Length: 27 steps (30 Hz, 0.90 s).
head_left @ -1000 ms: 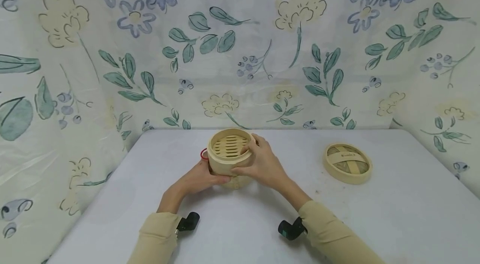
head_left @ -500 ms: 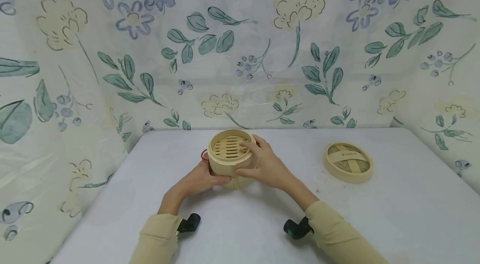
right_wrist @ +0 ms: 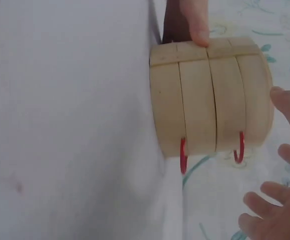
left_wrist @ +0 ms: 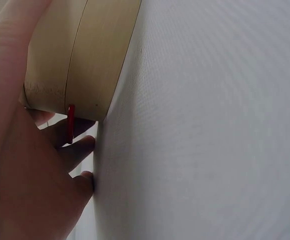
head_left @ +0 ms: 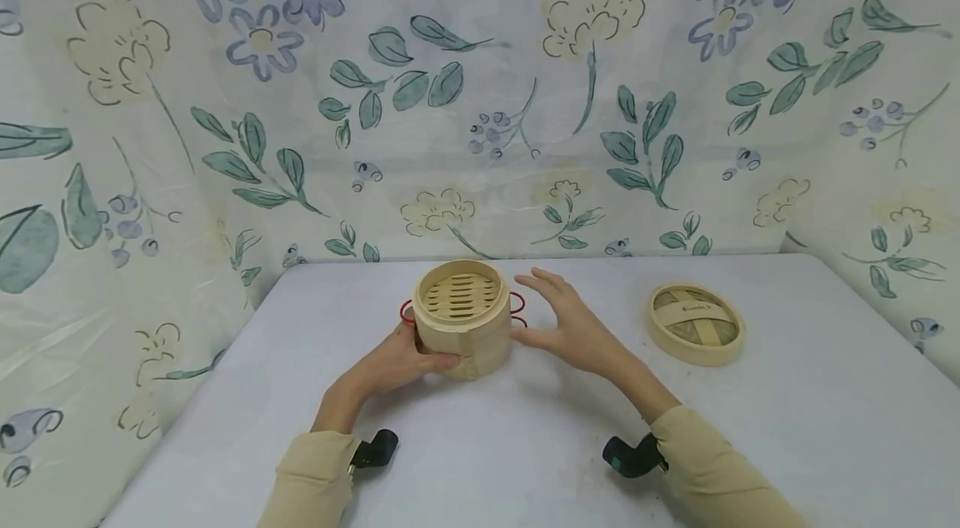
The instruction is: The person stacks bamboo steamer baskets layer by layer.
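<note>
Floral sheeting point(head_left: 450, 153) rises behind the white bench point(head_left: 487, 461). Near the bench's far edge stands an upright two-tier bamboo steamer point(head_left: 468, 341), slatted floor showing. The bamboo lid point(head_left: 696, 325) lies well to its right. The left hand point(head_left: 396, 357) grips the steamer; the right hand point(head_left: 573, 328), thumb and fingers spread wide, is just beside it. Red loops point(right_wrist: 183, 160) jut from the tiers.

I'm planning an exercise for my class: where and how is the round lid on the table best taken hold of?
Take the lid by opposite sides of its outer wall, probably best from above and the near side. It appears to lie flat on the table, its wall exposed; the strap across it looks too flat to pinch, and the steamer stands apart, to its left.
</note>
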### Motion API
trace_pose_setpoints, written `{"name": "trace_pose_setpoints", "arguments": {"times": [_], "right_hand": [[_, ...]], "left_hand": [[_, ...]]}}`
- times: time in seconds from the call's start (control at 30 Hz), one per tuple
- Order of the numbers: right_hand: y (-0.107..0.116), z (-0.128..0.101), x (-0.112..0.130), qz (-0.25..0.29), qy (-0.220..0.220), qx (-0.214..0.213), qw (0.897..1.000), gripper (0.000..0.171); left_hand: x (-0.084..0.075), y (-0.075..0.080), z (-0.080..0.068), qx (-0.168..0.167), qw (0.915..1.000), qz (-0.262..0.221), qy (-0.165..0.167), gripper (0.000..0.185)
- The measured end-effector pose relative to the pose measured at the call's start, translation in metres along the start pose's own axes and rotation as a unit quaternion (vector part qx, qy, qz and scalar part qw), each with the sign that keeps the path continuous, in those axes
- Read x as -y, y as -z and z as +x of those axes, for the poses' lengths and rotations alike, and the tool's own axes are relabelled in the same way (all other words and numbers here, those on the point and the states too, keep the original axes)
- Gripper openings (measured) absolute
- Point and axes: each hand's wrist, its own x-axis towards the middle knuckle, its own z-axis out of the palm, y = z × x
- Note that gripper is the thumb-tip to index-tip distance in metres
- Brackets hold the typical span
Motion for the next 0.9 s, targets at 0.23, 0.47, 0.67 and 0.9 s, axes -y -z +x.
{"name": "trace_pose_setpoints", "arguments": {"times": [0.23,0.47,0.67,0.9], "right_hand": [[0.014,-0.013,-0.012,0.009,-0.004,-0.002,1.0,0.073],[0.03,-0.028,-0.029,0.026,-0.017,-0.018,0.999,0.071],[0.043,-0.036,-0.045,0.024,-0.013,-0.034,0.999,0.07],[0.054,-0.043,-0.054,0.02,-0.013,-0.038,0.999,0.071]], "left_hand": [[0.0,0.002,-0.002,0.001,1.0,-0.004,-0.007,0.098],[0.001,0.0,-0.002,0.003,1.0,-0.006,-0.006,0.1],[0.002,0.0,-0.003,0.0,1.0,-0.005,0.004,0.102],[0.002,0.0,-0.003,-0.003,0.9999,0.004,0.013,0.1]]}}
